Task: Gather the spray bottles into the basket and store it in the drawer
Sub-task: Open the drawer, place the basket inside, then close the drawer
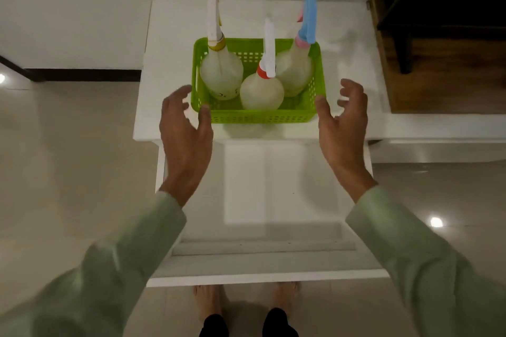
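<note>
No readable text, label, brand, number or sign is showing anywhere in the head view. The yellow-capped spray bottle (pixel 221 74), standing in the green basket (pixel 260 115) just beyond the left hand's (pixel 186 131) fingertips, is carrying a small dark mark low on its body, but it is blurring too much to read as letters or a figure. The red-capped bottle (pixel 261 93) between the two sets of fingers and the blue-and-pink-topped bottle (pixel 294 71) beyond the right hand's (pixel 342 123) fingers are showing plain, unmarked sides. The basket wall is showing only perforations.
</note>
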`<move>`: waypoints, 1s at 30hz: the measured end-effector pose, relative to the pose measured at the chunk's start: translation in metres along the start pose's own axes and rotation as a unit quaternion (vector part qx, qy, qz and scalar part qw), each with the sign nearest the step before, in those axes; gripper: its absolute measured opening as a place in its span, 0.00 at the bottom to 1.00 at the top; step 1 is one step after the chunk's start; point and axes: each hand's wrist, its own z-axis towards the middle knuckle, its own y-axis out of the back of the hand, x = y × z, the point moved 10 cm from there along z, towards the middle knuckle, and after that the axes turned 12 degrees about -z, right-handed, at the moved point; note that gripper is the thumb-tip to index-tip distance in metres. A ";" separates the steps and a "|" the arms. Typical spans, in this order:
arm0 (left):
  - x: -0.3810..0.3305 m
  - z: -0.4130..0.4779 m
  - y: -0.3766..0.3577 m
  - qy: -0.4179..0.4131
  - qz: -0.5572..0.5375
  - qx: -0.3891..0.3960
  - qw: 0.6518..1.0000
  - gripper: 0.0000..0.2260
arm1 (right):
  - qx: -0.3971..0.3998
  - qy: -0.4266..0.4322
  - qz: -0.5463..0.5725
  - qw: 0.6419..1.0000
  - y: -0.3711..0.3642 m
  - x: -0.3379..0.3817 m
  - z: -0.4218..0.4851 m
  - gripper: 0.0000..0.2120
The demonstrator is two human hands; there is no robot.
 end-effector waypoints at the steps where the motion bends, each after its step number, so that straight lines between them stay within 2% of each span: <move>1: 0.001 0.013 -0.008 0.013 0.011 -0.001 1.000 0.20 | 0.012 -0.024 0.000 1.000 -0.009 -0.001 0.012 0.26; 4: 0.017 0.044 -0.030 0.094 0.031 0.018 0.995 0.26 | 0.076 -0.104 0.002 0.992 -0.038 -0.011 0.038 0.28; 9: 0.039 0.067 -0.042 0.186 0.033 0.036 0.981 0.22 | 0.117 -0.137 -0.009 0.984 -0.055 -0.015 0.058 0.19; 17: 0.045 0.061 -0.025 0.202 0.007 0.009 0.979 0.25 | 0.113 -0.142 -0.016 0.983 -0.040 -0.027 0.054 0.23; 30: 0.040 -0.049 0.024 0.180 -0.081 0.033 0.980 0.25 | 0.120 -0.100 0.016 0.988 0.018 -0.057 -0.045 0.28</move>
